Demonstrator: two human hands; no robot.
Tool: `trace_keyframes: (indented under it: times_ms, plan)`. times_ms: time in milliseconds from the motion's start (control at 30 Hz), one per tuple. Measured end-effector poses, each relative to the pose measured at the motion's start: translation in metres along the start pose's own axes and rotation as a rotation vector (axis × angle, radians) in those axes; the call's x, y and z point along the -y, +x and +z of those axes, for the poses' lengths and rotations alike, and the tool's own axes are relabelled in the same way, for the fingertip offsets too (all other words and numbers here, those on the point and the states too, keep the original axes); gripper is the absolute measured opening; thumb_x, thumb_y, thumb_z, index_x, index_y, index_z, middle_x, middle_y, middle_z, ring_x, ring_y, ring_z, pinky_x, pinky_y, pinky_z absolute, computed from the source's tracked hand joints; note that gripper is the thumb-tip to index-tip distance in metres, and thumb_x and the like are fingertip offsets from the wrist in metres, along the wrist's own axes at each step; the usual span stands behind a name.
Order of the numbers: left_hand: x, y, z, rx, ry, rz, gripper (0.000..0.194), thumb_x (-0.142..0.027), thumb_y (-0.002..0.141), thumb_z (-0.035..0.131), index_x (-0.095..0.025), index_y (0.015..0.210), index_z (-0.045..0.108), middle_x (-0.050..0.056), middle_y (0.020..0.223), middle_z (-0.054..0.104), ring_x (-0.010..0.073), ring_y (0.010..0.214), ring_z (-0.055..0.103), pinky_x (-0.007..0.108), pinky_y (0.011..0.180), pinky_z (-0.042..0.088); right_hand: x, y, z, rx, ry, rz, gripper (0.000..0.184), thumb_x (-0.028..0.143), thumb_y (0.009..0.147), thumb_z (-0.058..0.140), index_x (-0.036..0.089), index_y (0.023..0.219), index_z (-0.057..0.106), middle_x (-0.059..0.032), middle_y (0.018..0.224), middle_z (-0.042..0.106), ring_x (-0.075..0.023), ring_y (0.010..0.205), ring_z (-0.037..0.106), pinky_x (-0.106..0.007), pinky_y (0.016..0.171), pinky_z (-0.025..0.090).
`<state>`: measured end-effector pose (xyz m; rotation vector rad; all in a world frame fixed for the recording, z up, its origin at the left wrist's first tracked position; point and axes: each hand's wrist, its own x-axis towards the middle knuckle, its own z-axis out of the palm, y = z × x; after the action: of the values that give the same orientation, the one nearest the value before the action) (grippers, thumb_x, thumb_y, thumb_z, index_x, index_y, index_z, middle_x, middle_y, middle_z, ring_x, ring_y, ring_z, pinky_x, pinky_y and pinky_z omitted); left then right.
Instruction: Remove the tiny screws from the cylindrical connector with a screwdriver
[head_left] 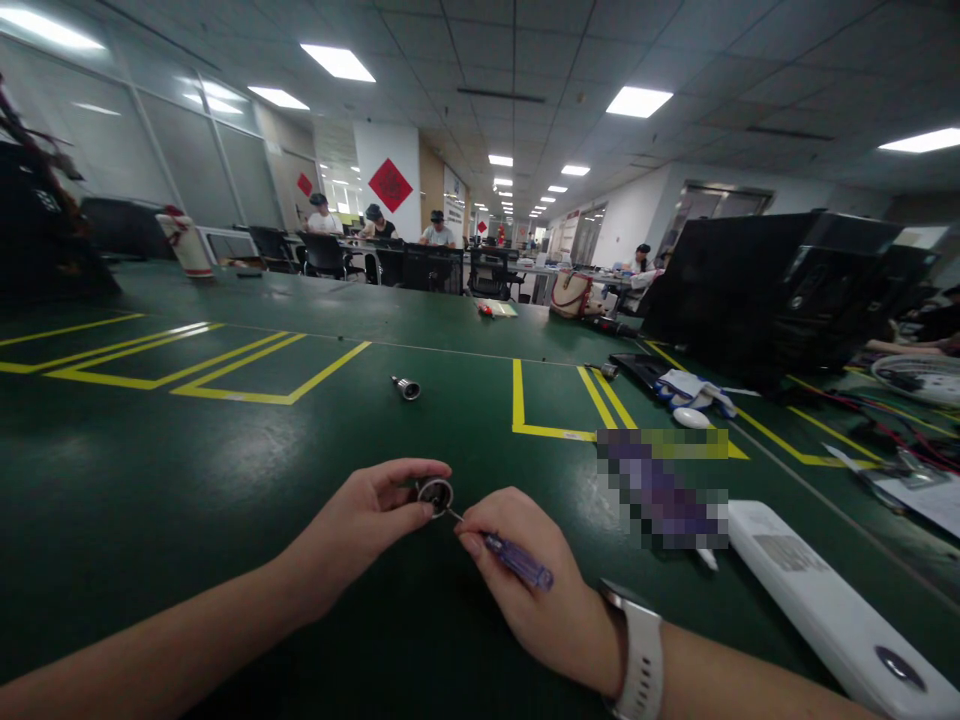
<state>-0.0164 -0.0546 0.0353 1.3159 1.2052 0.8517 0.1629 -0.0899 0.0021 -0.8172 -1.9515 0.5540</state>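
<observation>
Between thumb and fingers, my left hand (pixel 375 510) grips a small round metal part (pixel 435 494), its open ring-shaped end facing me. My right hand (pixel 517 560), with a white watch on the wrist, is closed around a screwdriver (pixel 521 562) with a clear purple handle. The thin shaft points left, and its tip is at the edge of the round part or just inside it; I cannot tell which. Farther forward on the green table (pixel 315 470) lies a separate metal piece with a ribbed, flared end (pixel 406 388).
Right of my hands are a long white device (pixel 825 600), a blurred purple package (pixel 660 490) and a white oval object (pixel 691 418) by a glove (pixel 697 388). A black computer case (pixel 772 290) stands farther right. A bottle (pixel 186 243) stands back left. Several people sit beyond.
</observation>
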Motion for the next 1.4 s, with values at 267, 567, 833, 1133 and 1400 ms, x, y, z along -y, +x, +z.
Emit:
trace_keyframes:
  times_ms: [267, 567, 833, 1133, 1400]
  plan:
    - [-0.003, -0.001, 0.006, -0.113, 0.007, -0.033, 0.027, -0.020, 0.057, 0.065, -0.016, 0.083, 0.067, 0.005, 0.084, 0.072, 0.0236, 0.086, 0.065, 0.032, 0.077, 0.051, 0.000, 0.000, 0.002, 0.044, -0.023, -0.052, 0.013, 0.010, 0.084, 0.051, 0.019, 0.092, 0.056, -0.0032, 0.088, 0.061, -0.0143, 0.084, 0.054, -0.027, 0.079, 0.044]
    - [-0.006, -0.002, 0.009, -0.149, -0.001, -0.014, 0.019, -0.021, 0.058, 0.066, -0.017, 0.076, 0.070, 0.005, 0.076, 0.072, 0.0236, 0.080, 0.065, 0.033, 0.072, 0.052, 0.009, 0.003, 0.002, 0.062, -0.044, 0.007, 0.010, 0.012, 0.085, 0.049, 0.019, 0.088, 0.056, -0.0039, 0.085, 0.060, -0.0158, 0.083, 0.054, -0.028, 0.077, 0.043]
    - [-0.005, -0.002, 0.009, -0.127, 0.000, -0.005, 0.022, -0.021, 0.061, 0.065, -0.016, 0.081, 0.070, 0.005, 0.079, 0.071, 0.0227, 0.081, 0.065, 0.033, 0.074, 0.051, 0.007, 0.004, 0.005, 0.003, -0.026, 0.066, 0.009, 0.015, 0.086, 0.049, 0.019, 0.084, 0.057, -0.0022, 0.081, 0.059, -0.0138, 0.079, 0.054, -0.026, 0.072, 0.042]
    - [-0.001, -0.001, 0.005, -0.046, -0.094, -0.024, 0.027, -0.017, 0.066, 0.062, -0.017, 0.092, 0.067, 0.005, 0.092, 0.070, 0.0239, 0.094, 0.063, 0.037, 0.086, 0.049, -0.003, 0.007, 0.001, -0.228, 0.319, 0.374, 0.018, 0.031, 0.087, 0.049, 0.018, 0.079, 0.056, -0.0015, 0.071, 0.061, -0.0141, 0.068, 0.057, -0.027, 0.064, 0.044]
    - [0.000, 0.000, 0.002, -0.058, -0.111, -0.051, 0.028, -0.014, 0.066, 0.062, -0.016, 0.094, 0.061, 0.007, 0.107, 0.066, 0.0234, 0.097, 0.062, 0.035, 0.083, 0.052, -0.030, 0.011, -0.003, -0.234, 0.564, 0.646, 0.024, 0.038, 0.082, 0.055, 0.017, 0.070, 0.050, 0.0045, 0.055, 0.050, -0.0102, 0.048, 0.049, -0.024, 0.051, 0.039]
